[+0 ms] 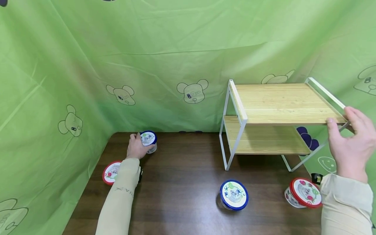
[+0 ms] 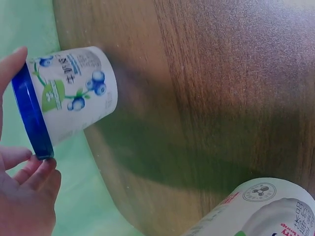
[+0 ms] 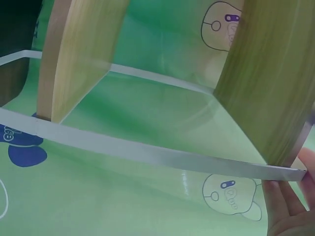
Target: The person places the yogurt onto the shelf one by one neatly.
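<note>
At the table's far left corner, my left hand (image 1: 136, 147) grips the blue lid rim of a small white yogurt tub (image 1: 148, 138). Blueberries are printed on its side (image 2: 74, 91) in the left wrist view; whether its base touches the table I cannot tell. My right hand (image 1: 352, 147) holds the front right corner of a two-tier wooden shelf (image 1: 282, 101) with a white metal frame. Thumb and fingers pinch the frame at the upper board (image 3: 275, 88) in the right wrist view. Both boards carry nothing.
A red-lidded tub (image 1: 111, 173) stands beside my left forearm, partly hidden by the sleeve. Another blue-lidded tub (image 1: 234, 195) is in front of the shelf, and a red-lidded one (image 1: 305, 193) stands near my right sleeve. Green printed cloth (image 1: 158, 65) surrounds the brown table (image 1: 176, 182).
</note>
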{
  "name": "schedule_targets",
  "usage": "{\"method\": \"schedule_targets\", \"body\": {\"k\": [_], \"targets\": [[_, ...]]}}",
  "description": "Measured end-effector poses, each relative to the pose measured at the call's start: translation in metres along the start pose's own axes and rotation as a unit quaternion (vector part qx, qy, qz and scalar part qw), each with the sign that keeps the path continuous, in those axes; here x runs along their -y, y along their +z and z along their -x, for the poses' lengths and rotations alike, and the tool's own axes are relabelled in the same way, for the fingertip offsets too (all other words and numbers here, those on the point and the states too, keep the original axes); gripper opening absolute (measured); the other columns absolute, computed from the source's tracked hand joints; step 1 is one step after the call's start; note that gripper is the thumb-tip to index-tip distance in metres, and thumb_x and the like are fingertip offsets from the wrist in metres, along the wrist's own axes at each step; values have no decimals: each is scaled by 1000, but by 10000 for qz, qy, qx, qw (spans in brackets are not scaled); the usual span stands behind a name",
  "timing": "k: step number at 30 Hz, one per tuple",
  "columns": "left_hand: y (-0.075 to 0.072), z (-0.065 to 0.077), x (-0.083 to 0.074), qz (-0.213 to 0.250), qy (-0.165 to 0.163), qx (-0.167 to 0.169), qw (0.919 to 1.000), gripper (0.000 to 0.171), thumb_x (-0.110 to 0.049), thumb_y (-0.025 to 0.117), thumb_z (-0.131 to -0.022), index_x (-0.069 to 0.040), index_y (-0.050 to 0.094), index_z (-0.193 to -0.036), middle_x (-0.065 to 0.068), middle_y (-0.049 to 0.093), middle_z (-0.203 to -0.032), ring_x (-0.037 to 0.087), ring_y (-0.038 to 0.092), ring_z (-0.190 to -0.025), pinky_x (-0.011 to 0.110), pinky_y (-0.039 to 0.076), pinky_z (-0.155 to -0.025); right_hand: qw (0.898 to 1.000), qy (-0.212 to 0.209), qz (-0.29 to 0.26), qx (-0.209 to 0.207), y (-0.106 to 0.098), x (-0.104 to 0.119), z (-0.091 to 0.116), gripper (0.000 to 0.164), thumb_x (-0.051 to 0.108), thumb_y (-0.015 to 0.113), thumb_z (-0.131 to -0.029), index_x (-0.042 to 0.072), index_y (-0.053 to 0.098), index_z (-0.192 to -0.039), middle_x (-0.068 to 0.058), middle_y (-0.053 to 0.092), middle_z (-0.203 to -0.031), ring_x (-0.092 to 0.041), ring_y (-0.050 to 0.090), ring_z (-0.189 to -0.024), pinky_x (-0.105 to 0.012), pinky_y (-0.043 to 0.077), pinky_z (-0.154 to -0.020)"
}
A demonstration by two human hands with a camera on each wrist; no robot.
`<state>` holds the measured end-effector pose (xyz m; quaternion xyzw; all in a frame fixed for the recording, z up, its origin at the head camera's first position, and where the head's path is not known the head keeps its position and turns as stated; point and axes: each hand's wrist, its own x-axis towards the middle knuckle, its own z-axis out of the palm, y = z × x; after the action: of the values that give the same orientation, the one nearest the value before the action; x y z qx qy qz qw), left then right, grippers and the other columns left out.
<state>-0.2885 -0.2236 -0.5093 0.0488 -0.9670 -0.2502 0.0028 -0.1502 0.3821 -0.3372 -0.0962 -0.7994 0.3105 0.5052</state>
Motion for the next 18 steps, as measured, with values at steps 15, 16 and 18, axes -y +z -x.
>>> {"method": "schedule_targets", "body": {"k": [15, 16, 18], "targets": [[8, 1, 3, 539, -116, 26, 9985, 112, -47, 85, -79, 12, 25, -152, 33, 37, -141, 48, 42, -128, 60, 37, -108, 9999, -43, -148, -27, 6, -33, -5, 44, 14, 75, -90, 20, 67, -133, 6, 63, -136, -7, 56, -121, -16, 46, -96], [9, 1, 4, 616, -137, 40, 9980, 111, -47, 85, -79, 12, 24, -152, 33, 39, -141, 48, 43, -129, 60, 37, -108, 9999, -51, -153, -37, 7, -36, -5, 44, 14, 75, -90, 20, 67, -132, 6, 63, -135, -7, 56, -120, -16, 46, -96], [10, 2, 4, 784, -183, 33, 9968, 111, -45, 85, -79, 11, 23, -152, 33, 41, -141, 47, 43, -129, 60, 37, -108, 9998, -54, -179, -68, 8, -43, -6, 44, 15, 76, -89, 23, 68, -132, 7, 63, -134, -6, 57, -119, -16, 47, -95]]}}
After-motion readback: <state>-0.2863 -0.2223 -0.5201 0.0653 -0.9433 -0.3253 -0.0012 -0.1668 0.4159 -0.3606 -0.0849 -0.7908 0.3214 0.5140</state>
